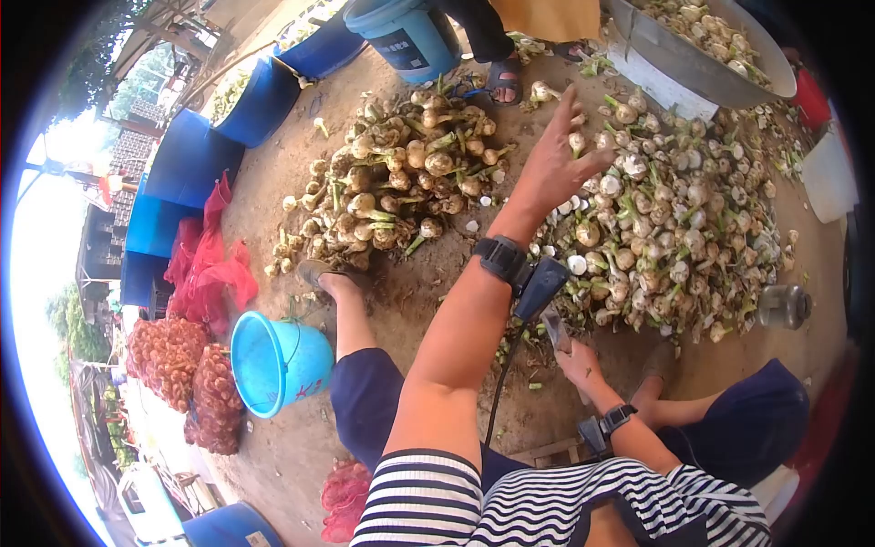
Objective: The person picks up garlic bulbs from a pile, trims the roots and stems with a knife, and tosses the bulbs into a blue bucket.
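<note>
My left hand (556, 159) is stretched forward with fingers spread, holding nothing, hovering over the near edge of a big heap of garlic bulbs with stalks (679, 219). A black band and sensor sit on that wrist. My right hand (580, 363) stays low near my knee, closed around a small knife (555, 328) whose blade points up toward the heap. A second garlic pile (401, 182) lies to the left on the dirt ground.
A light blue bucket (273, 363) stands by my left leg. Red mesh sacks of garlic (182, 369) lie at left, blue barrels (260, 100) behind. A metal basin (706, 50) of trimmed bulbs sits top right. Another person's sandalled foot (504, 80) is beyond the piles.
</note>
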